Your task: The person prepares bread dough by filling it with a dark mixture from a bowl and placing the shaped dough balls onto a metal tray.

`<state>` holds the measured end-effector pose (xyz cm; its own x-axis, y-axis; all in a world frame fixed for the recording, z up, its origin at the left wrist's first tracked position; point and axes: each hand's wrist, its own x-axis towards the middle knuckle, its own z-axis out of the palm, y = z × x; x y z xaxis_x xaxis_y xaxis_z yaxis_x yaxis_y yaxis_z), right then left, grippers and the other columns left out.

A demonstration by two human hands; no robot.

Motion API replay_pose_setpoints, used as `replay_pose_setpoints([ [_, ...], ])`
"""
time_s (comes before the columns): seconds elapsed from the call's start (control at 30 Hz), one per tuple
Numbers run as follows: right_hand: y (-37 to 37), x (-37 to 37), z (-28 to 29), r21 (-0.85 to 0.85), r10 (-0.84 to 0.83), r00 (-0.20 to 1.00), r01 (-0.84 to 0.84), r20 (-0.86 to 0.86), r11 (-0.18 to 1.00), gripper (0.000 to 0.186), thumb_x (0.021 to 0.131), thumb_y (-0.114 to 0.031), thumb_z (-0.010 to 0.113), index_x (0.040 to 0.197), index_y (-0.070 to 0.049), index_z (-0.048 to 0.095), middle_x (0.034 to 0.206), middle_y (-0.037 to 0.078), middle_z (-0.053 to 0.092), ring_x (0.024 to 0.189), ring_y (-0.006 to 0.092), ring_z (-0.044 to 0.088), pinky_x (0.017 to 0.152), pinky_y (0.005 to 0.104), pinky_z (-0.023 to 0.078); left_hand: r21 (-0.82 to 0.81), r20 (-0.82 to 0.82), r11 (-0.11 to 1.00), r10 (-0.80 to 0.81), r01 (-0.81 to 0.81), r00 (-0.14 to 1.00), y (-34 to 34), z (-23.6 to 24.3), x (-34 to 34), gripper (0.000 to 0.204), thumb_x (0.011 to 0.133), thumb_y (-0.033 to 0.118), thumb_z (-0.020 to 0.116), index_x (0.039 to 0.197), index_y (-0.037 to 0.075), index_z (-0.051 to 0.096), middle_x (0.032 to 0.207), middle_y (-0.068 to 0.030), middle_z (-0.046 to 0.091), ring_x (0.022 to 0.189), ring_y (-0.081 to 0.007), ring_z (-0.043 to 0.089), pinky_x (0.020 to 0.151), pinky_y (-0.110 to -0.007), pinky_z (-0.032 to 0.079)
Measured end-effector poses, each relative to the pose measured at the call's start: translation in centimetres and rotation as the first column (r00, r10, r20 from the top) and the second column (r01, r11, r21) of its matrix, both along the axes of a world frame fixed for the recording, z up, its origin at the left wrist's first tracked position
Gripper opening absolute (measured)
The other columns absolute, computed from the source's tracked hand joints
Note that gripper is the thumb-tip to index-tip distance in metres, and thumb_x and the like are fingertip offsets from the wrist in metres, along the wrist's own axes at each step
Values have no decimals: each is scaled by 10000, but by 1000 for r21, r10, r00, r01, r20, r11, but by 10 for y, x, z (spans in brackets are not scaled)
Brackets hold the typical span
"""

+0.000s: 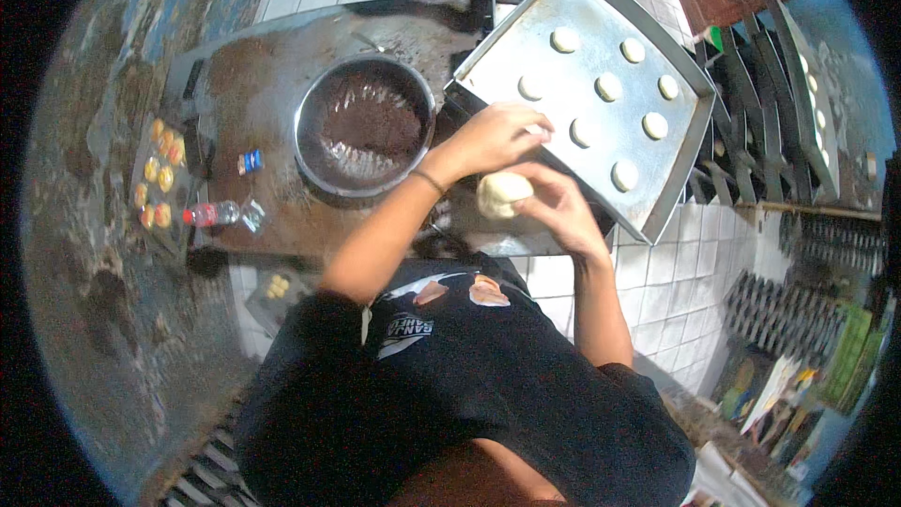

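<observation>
Right hand [563, 207] cups dough lump [502, 193]; left hand [497, 136] pinches a piece.

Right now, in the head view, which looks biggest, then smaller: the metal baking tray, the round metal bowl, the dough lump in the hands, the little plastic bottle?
1. Metal baking tray
2. Round metal bowl
3. Pale dough lump and small plastic bottle: look alike, unranked.
</observation>
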<state>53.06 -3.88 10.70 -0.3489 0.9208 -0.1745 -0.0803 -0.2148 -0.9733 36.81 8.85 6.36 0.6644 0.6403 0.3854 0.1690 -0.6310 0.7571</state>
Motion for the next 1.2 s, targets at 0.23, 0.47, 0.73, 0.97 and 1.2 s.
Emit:
replay_pose_setpoints([
  [0.23, 34, -80, 24, 426, -487, 840, 360, 238, 830, 294, 868, -30, 748, 1158, 13, 742, 1086, 114, 761, 1006, 142, 699, 925, 303, 543, -561, 365, 809, 433, -177, 824, -44, 38, -62, 561, 1149, 458, 402, 991, -8, 672, 897, -57, 695, 857, -124, 627, 809, -300, 506],
  [0.47, 48, -175, 13, 389, -339, 940, 322, -28, 863, 308, 907, -145, 801, 1133, 13, 664, 1040, 42, 693, 965, 118, 633, 867, 272, 511, -485, 430, 722, 688, -493, 585, -41, 38, -132, 554, 1117, 461, 513, 801, 19, 626, 663, 8, 580, 645, -62, 511, 569, -283, 426],
  [0.73, 78, -221, 18, 82, -419, 892, 437, -170, 896, 262, 1023, -207, 724, 1013, 53, 758, 902, 50, 761, 769, 70, 669, 678, 226, 529, -836, 544, 469, 640, 285, 543, -41, 40, -208, 422, 1086, 458, 567, 1015, 53, 661, 883, 0, 681, 818, -72, 652, 712, -245, 521],
  [0.97, 73, -208, 38, 307, -45, 937, -67, 345, 949, 304, 1043, -277, 666, 1110, -13, 800, 830, 55, 664, 786, 134, 603, 717, 298, 492, -498, 449, 867, 264, -6, 854, -77, -80, -233, 641, 820, 158, 858, 1378, 34, 569, 1252, -120, 676, 1144, -239, 647, 1043, -385, 504],
  [1.2, -37, -146, -266, -113, 96, 251, 54, 963, 992, 399, 1028, -313, 627, 1204, 44, 657, 1060, 247, 729, 964, 439, 717, 868, 504, 566, -866, -62, 430, 415, -255, 908, -103, -93, -275, 833, 755, 59, 873, 1481, 26, 466, 1346, -138, 637, 1222, -268, 636, 1030, -408, 533],
])
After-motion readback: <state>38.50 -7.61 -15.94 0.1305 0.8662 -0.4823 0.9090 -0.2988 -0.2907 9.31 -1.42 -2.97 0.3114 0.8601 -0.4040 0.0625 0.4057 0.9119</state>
